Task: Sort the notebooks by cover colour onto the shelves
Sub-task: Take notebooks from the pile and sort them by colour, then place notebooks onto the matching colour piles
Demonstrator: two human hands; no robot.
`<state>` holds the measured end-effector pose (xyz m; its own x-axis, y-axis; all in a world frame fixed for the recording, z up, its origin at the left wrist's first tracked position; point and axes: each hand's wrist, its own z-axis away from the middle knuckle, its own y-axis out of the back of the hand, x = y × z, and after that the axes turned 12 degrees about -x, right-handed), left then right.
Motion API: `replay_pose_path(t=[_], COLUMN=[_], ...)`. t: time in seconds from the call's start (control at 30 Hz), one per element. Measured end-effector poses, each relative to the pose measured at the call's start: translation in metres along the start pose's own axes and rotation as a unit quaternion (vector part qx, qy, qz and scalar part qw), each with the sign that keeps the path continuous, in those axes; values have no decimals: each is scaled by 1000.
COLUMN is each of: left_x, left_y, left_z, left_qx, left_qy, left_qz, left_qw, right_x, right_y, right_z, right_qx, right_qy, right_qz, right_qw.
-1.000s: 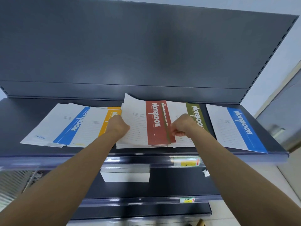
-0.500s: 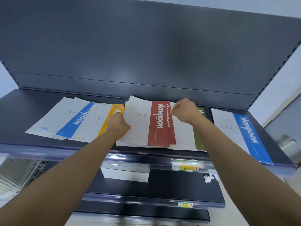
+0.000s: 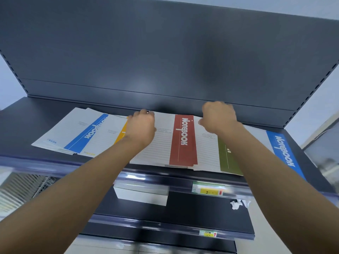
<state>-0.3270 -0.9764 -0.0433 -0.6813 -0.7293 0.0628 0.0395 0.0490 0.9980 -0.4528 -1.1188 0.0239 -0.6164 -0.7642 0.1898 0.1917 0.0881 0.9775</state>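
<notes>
Centre frame, the red notebook stack (image 3: 183, 140) lies on the top shelf (image 3: 18, 121). The left hand (image 3: 141, 125) curls its fingers over the far edge, probably squaring it (right hand (image 3: 218, 116) blurred, fingers unclear).

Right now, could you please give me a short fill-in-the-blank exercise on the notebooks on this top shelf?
1. Between the left hand and the right hand lies a notebook stack with a ___ band.
2. The neighbouring notebook directly right of that stack has a ___ band.
3. The far-left notebook and the far-right notebook both have a ___ band.
4. The price label on the shelf rail shows the digit ___.
Missing words: red; green; blue; 2.
</notes>
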Motion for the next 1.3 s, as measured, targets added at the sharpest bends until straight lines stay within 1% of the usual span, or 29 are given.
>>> replay_pose_path(t=[0.1,0.23,0.33,0.4,0.47,0.6,0.73,0.93,1.1,1.2,1.3], left_x=[7,5,-5,-16,-31,-63,-97,-174,-268,-331,-391], left_y=[24,54,74,83,88,101,113,130,146,150,151], left_z=[4,13,25,33,42,54,61,82,118,151,187], left_qx=[51,121,161,178,212,252,278,307,301,291,285], left_qy=[-31,-38,-35,-25,-25,-26,-27,5,66,123,174], left_qz=[-83,-151,-165,-155,-147,-169,-190,-217,-225,-232,-226], left_qw=[995,980,972,971,966,953,941,927,924,920,915], right_x=[0,-8,-24,-40,-58,-96,-131,-207,-302,-373,-444], right_y=[16,40,56,66,75,95,111,140,165,177,185], right_z=[2,8,9,10,11,17,27,49,62,72,84], right_qx=[21,68,97,110,123,157,169,214,261,277,282], right_qy=[16,41,61,77,94,118,122,158,211,263,350], right_qz=[39,63,51,41,35,30,35,27,11,-1,-39], right_qw=[999,995,992,990,987,980,977,964,942,924,892])
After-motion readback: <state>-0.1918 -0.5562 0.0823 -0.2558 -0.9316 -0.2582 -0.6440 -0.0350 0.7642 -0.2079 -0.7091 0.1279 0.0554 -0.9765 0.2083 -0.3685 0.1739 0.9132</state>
